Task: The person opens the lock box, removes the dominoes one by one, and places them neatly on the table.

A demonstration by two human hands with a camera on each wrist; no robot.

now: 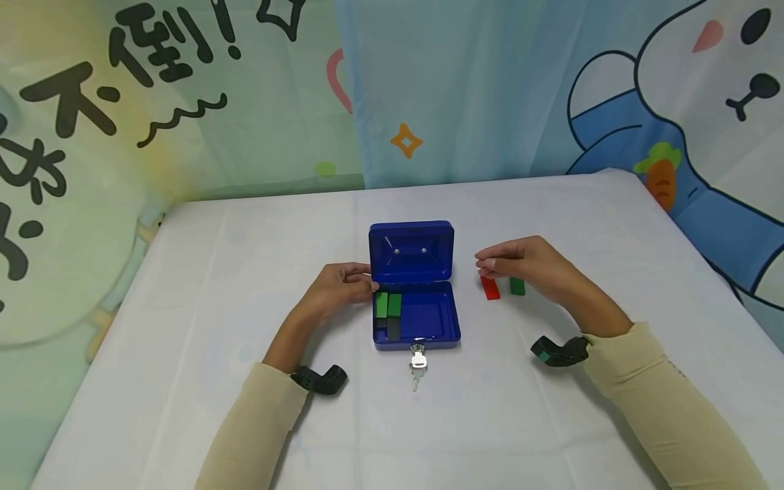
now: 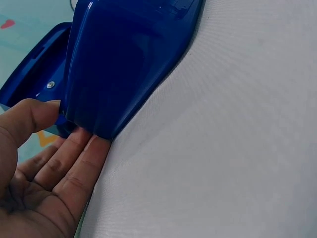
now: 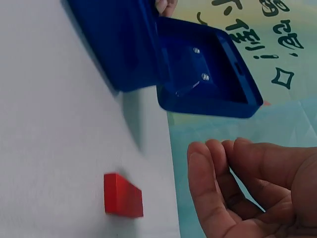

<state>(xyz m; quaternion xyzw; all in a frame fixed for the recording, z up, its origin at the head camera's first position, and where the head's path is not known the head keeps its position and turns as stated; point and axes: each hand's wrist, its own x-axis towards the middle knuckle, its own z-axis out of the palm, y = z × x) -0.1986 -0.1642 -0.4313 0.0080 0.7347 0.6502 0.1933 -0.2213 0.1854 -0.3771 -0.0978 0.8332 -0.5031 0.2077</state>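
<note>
A blue metal cash box [image 1: 431, 316] sits on the table with its lid [image 1: 410, 262] raised. Two green blocks [image 1: 395, 305] stand side by side in its left part; whether the darker patches in front of them are reflections, I cannot tell. My left hand [image 1: 343, 289] holds the back left corner, its thumb at the rim and its fingers against the outside. To the right of the box my right hand [image 1: 533, 262] is raised over the table, fingers loosely bent and holding nothing. Below it lie a red block [image 1: 491, 288] and another green block [image 1: 517, 286], the latter partly hidden.
A key [image 1: 417, 361] with a second one hanging from it is in the lock at the box's front. White cloth [image 1: 422, 429] covers the table. A printed curtain [image 1: 465, 95] hangs behind the table's far edge.
</note>
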